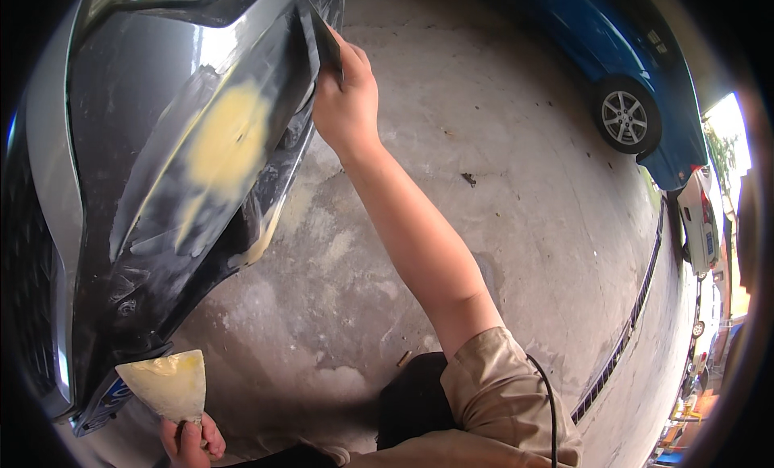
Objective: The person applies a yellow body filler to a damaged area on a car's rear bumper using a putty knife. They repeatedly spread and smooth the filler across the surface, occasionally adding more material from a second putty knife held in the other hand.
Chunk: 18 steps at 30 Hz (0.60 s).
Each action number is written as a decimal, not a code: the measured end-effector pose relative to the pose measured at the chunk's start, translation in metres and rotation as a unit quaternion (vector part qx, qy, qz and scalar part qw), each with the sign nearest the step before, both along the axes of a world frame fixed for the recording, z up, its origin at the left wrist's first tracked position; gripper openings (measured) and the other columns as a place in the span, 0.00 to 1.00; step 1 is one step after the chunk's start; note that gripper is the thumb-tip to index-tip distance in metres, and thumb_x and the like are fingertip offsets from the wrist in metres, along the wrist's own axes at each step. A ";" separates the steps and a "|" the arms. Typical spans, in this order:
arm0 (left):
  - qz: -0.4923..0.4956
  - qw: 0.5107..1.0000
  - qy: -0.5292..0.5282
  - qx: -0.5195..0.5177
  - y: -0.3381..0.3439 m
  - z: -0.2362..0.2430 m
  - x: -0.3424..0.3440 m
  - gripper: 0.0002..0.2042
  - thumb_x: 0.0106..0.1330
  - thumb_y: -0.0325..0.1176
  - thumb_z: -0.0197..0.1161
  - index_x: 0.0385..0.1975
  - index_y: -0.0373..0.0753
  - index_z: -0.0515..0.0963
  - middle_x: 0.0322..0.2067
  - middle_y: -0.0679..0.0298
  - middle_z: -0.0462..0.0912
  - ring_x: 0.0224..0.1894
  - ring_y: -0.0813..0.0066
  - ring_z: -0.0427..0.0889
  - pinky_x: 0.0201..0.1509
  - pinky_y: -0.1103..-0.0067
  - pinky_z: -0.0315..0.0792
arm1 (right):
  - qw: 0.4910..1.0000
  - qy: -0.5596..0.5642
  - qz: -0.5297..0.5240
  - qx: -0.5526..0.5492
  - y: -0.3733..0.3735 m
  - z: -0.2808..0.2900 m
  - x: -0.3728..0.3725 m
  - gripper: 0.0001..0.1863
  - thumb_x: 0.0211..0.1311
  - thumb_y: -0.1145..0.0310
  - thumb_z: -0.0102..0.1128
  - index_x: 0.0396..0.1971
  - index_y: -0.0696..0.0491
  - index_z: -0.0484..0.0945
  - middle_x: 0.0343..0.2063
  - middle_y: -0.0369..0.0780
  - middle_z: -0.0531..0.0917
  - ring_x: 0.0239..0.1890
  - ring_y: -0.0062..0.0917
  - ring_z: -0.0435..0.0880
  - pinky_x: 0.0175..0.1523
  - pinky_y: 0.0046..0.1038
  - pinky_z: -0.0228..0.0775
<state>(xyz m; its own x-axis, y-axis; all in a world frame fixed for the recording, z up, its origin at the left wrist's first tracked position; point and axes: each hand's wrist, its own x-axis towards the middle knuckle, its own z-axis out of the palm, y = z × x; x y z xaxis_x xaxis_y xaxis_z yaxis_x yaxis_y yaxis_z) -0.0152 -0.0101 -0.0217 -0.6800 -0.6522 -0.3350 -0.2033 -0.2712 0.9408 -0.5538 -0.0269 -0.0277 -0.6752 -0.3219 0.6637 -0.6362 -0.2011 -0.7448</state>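
Right hand closed firmly round a dark spreader, held at the bumper's upper right edge, probably gripped low for blade control; contact unclear. Spreader's long axis ran up-left, free end away from the wrist. Left hand closed on a wide scraper's narrow end, near the bumper's lower edge; broad end up, tilted slightly left, likely keeping pale paste accessible.
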 end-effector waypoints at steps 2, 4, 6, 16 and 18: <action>0.000 1.000 -0.007 -0.004 -0.001 -0.002 0.001 0.11 0.83 0.38 0.51 0.49 0.36 0.67 0.27 0.61 0.70 0.17 0.75 0.69 0.18 0.75 0.70 | 1.000 0.027 0.000 -0.008 -0.001 0.007 0.003 0.33 0.67 0.87 0.49 0.69 0.50 0.81 0.62 0.51 0.79 0.58 0.41 0.83 0.64 0.34 0.76; -0.005 1.000 -0.003 -0.008 -0.002 -0.003 0.002 0.11 0.83 0.39 0.51 0.49 0.36 0.66 0.27 0.60 0.70 0.17 0.75 0.69 0.18 0.75 0.70 | 0.998 0.052 0.005 -0.018 -0.001 0.015 0.008 0.33 0.65 0.87 0.49 0.69 0.51 0.81 0.61 0.50 0.80 0.58 0.42 0.83 0.65 0.35 0.76; -0.017 1.000 0.012 -0.010 -0.002 -0.004 0.003 0.11 0.84 0.39 0.51 0.48 0.37 0.66 0.27 0.60 0.71 0.17 0.75 0.69 0.18 0.75 0.70 | 0.999 0.037 0.027 -0.002 0.002 0.020 0.018 0.33 0.64 0.87 0.49 0.68 0.51 0.82 0.59 0.49 0.81 0.58 0.42 0.83 0.65 0.36 0.76; -0.003 1.000 0.010 -0.001 -0.001 -0.003 0.011 0.12 0.84 0.40 0.52 0.48 0.36 0.65 0.27 0.59 0.71 0.17 0.75 0.70 0.17 0.75 0.70 | 0.990 0.143 0.006 0.001 0.008 0.000 0.081 0.37 0.59 0.91 0.52 0.69 0.51 0.81 0.63 0.50 0.69 0.58 0.40 0.83 0.60 0.35 0.81; 0.000 1.000 0.015 -0.001 -0.002 -0.002 0.010 0.12 0.84 0.40 0.53 0.48 0.36 0.66 0.27 0.59 0.71 0.17 0.75 0.70 0.17 0.75 0.70 | 0.981 0.195 -0.014 0.006 0.010 -0.004 0.086 0.37 0.58 0.92 0.53 0.69 0.51 0.81 0.63 0.50 0.69 0.57 0.40 0.84 0.60 0.35 0.81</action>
